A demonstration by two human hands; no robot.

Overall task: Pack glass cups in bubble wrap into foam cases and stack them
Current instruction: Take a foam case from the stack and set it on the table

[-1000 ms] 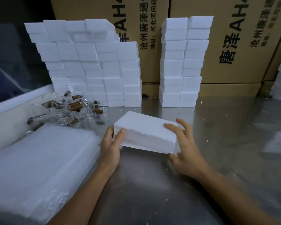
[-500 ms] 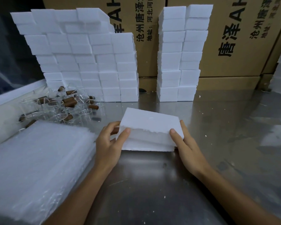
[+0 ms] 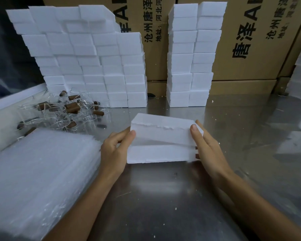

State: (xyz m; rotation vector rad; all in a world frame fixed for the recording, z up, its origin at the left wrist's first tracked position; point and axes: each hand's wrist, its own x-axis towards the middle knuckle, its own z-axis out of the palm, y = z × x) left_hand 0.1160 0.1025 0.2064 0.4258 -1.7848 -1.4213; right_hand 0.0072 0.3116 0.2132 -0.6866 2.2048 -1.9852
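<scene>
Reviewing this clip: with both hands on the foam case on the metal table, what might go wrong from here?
1. The foam case shows a gap between its halves; held only at the ends by the left hand and right hand, the halves may slip apart.
2. Its torn edge sheds crumbs; more may break off.
3. The loose glass cups lie close by on the table; a left elbow sweep might knock them.

The room is dim; soft light from above shines on the metal table (image 3: 163, 197), making pale, shiny patches; the far left corner is dark; edges bend outward and look a bit blurry.
</scene>
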